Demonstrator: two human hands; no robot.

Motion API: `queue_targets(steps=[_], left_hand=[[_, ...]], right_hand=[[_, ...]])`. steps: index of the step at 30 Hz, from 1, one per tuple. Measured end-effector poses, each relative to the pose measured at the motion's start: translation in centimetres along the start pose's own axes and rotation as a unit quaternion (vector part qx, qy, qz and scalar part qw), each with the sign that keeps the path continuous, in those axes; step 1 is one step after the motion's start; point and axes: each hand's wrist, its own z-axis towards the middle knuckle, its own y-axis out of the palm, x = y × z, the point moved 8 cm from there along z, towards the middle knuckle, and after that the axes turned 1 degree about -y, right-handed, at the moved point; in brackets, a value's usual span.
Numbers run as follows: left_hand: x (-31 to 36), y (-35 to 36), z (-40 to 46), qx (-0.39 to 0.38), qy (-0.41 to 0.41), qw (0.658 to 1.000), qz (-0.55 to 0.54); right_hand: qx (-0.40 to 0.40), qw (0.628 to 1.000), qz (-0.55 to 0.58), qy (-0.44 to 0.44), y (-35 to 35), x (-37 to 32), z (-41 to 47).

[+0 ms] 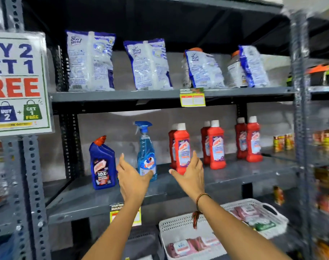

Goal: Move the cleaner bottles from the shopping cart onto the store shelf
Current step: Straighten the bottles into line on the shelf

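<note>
Both arms were up at the middle shelf point(235, 177) of the grey metal rack. The left hand point(132, 178) was open, fingers spread, its thumb side touching the base of the blue spray bottle point(146, 152), which stood upright a little left of the shelf's middle. Whether that hand was truly gripping the bottle or only resting against it could not be told. The right hand point(190, 175) was wrapped around the lower part of a red bottle point(181, 147) with a white cap, held upright at the front of a pair of red bottles near the shelf's centre; it was not clear whether its base touched the shelf.

Towards the left end of the same shelf stood a dark blue angled-neck bottle point(102, 165) with a red cap, just beside the left hand and apart from it. To the right, two more pairs of red bottles point(215, 147) point(252, 140) stood upright, the last pair near the right end of the shelf.

On the shelf above point(141, 95), white and blue detergent pouches point(90, 61) leaned in a row, with a yellow price tag point(192, 100) on its front edge. At the far left hung an offer sign point(17, 83). Below the middle shelf sat white perforated baskets point(171, 229) holding packets. A red thread band point(200, 198) circled the right wrist. The shopping cart was out of view.
</note>
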Motion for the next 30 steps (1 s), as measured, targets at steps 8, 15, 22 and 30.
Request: queue_targets(steps=[8,15,22,30], left_hand=[[3.1,7.7,-2.4,-0.052,-0.015,0.998,-0.023],[2.4,21.2,-1.1,-0.127,-0.09,0.987,-0.025],[0.7,29.1,0.8,-0.094,-0.141,0.985,0.02],[1.7,30.8,1.9,-0.063,-0.09,0.985,0.136]], right_hand=[[0.031,0.998,-0.015,0.061,-6.6,9.0,2.6],[0.013,0.996,0.009,0.093,-6.3,18.7,11.2],[-0.07,0.993,0.024,0.094,-2.2,24.7,18.5],[-0.017,0.994,0.003,0.106,-0.6,25.5,21.2]])
